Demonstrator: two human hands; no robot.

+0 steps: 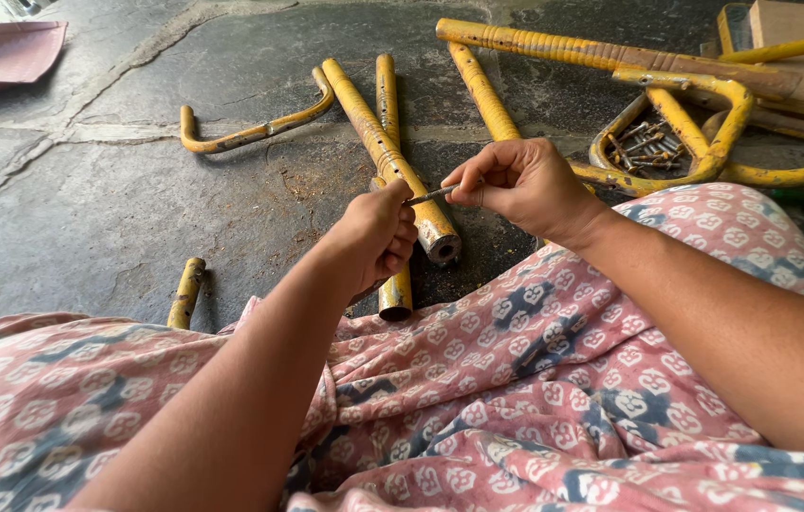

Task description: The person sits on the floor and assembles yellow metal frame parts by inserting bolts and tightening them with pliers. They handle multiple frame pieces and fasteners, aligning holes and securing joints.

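Right now you sit on a dark stone floor (89, 218) with a pink patterned cloth (535, 398) across your lap, and yellow painted metal tubes lie spread ahead of you: a long tube (601, 52) at the far right, a thick tube (392, 161) pointing toward you with its open end near your hands, a bent handle piece (250, 128) to the far left, and a short stub (185, 292) near your left knee. Your left hand (378, 237) is closed in a fist around one end of a thin grey screw (432, 195), and your right hand (516, 185) pinches its other end between thumb and fingertips, so the screw bridges both hands just above the thick tube. If either pinch loosens, the screw could drop into the folds of the cloth or roll under the tubes, and its point could prick your fingers if you twist hard. The thick tube could also roll if your wrist knocks it. At the right, a yellow looped frame (705, 142) rings a heap of loose screws (644, 147) like a tray; a nudge to that frame would likely scatter them.
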